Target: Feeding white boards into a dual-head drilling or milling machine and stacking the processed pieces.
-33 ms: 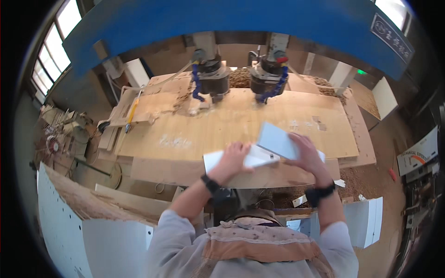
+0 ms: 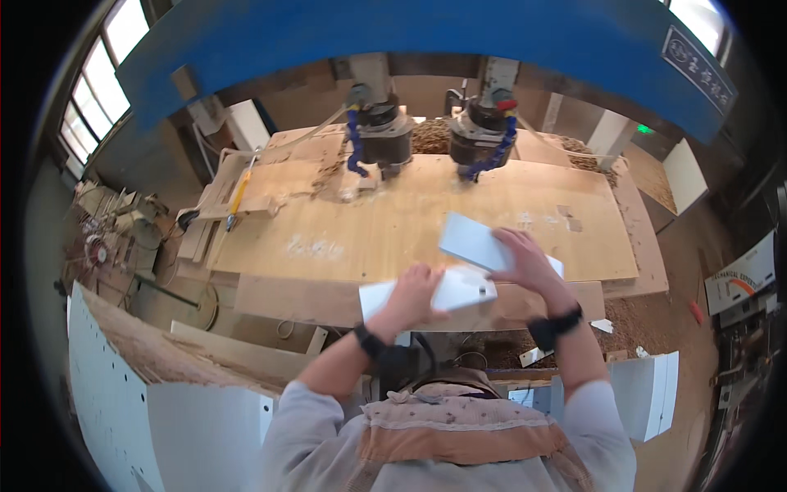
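My left hand (image 2: 412, 293) is closed over a white panel (image 2: 463, 289) with a rounded right end and a small dark hole near it. Its left end sticks out past my wrist, close to the front edge of the machine bed. My right hand (image 2: 526, 261) grips a second white panel (image 2: 469, 243) by its right part, fingers on top. This one lies slanted, just beyond the first and partly under my palm. Whether the two panels touch, I cannot tell. Beneath both hands spreads a light wooden board (image 2: 385, 230) with white chalk-like marks.
Two dark spindle motors (image 2: 385, 139) with blue hoses hang over the board's far side, below a blue beam (image 2: 393, 37). A yellow-handled tool (image 2: 240, 193) rests at the left. Wood chips (image 2: 430, 135) lie behind the motors. White panels (image 2: 205, 435) stand at lower left and lower right.
The panel in my right hand has shifted left and slightly away from me, along with that hand. The left panel's holed end is more exposed and has turned slightly; the left hand hardly moved.
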The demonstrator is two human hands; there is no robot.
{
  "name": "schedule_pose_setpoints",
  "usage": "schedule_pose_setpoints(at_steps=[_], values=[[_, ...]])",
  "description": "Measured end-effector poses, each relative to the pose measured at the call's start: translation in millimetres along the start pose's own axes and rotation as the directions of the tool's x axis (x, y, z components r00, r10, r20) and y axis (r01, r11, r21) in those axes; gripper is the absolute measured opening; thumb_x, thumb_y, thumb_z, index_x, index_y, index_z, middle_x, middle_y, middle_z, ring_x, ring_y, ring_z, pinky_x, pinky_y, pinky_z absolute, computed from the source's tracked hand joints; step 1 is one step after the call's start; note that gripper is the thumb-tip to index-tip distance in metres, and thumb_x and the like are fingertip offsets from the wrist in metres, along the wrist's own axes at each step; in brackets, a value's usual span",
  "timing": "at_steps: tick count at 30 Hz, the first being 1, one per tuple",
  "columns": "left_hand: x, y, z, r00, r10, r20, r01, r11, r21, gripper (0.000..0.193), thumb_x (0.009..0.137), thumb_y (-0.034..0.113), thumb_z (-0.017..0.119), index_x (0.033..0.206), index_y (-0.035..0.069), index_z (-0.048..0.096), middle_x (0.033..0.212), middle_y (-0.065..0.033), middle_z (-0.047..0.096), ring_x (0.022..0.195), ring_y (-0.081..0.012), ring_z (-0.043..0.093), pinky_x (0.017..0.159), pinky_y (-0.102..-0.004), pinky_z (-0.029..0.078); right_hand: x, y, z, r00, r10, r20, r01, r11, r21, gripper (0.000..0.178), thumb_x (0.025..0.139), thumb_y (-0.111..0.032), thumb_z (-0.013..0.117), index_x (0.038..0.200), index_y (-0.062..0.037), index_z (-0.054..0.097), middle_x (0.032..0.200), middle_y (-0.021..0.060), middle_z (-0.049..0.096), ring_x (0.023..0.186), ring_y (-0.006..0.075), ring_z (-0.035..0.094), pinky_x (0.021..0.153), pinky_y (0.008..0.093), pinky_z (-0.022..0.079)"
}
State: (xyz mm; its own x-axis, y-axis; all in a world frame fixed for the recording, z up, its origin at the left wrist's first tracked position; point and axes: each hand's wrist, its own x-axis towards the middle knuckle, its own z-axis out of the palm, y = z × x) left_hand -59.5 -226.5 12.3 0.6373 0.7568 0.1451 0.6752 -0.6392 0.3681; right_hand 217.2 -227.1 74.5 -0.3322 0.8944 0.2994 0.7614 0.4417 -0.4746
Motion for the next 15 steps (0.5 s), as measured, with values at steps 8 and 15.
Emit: schedule_pose_setpoints(at_steps=[8,15], values=[[-207.6,55.9,-58.7,0.884,-0.449,-0.128,0.424,0.887,-0.184,0.082,0.052,0.027,0.086,0.126,0.010,0.055,0.108,-0.0174,0.051,0.096,-0.0328,0.054,0.085,-0.0404,0.047,204.2,42.4,124.1,0.959,0.024,0.283,0.052,0.965,-0.257,0.058,0.076,-0.032,0.073,0.122,-0.0036,0.052,0.128,0.0185,0.052,0.122,0.0337,0.047,0.103,0.0392,0.040],[-345.9,112.7,-79.4,0.377,-0.878,-0.294,0.883,0.436,-0.172,0.078,0.054,0.022,0.084,0.126,0.011,0.057,0.112,-0.0146,0.050,0.103,-0.0307,0.053,0.087,-0.0381,0.047,244.9,20.0,142.2,0.941,0.081,0.330,0.017,0.959,-0.282,0.067,0.076,-0.028,0.071,0.131,-0.0002,0.046,0.135,0.0214,0.048,0.127,0.0330,0.045,0.108,0.0387,0.036]])
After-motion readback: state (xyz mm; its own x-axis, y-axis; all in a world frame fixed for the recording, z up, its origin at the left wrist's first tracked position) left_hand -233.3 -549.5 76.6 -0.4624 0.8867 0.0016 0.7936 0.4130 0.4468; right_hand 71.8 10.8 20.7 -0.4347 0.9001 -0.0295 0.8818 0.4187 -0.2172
